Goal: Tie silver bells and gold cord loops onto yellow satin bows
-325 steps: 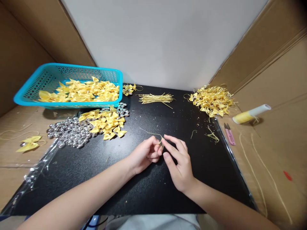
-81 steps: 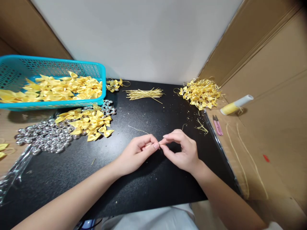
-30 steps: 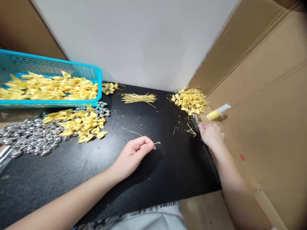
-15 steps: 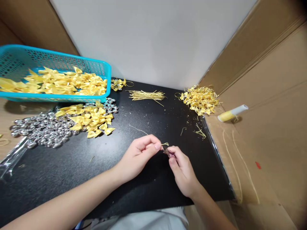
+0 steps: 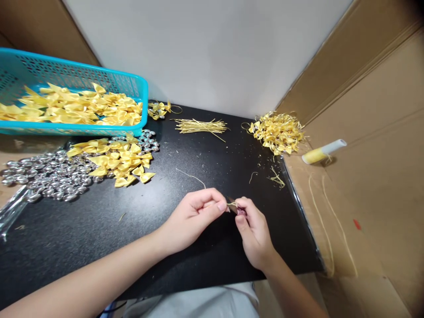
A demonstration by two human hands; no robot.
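Over the black tabletop (image 5: 212,163), my left hand (image 5: 195,216) is closed in a pinch on a thin gold cord (image 5: 232,203). One end of the cord sticks out toward the right, and a thin tail trails from behind the fingers to the upper left. My right hand (image 5: 255,229) is closed around a small cutting tool (image 5: 241,211) with a purplish handle, which looks like thread snips. Its dark blade (image 5: 232,201) is at the cord's end, close to my left fingertips. Most of the tool is hidden in my right palm.
A turquoise basket (image 5: 144,106) of yellow bows stands at the left. Before it lie loose bows (image 5: 119,159) and silver beads (image 5: 49,172). Gold cords (image 5: 200,126) lie at the back, finished-looking bow loops (image 5: 278,132) and cord scraps (image 5: 276,177) on the right, beside a cardboard wall (image 5: 380,145).
The snips have shifted slightly; the blade now lies along the cord's end, and my right fingers are slightly further right. The view has tilted a little, moving the basket up and left.
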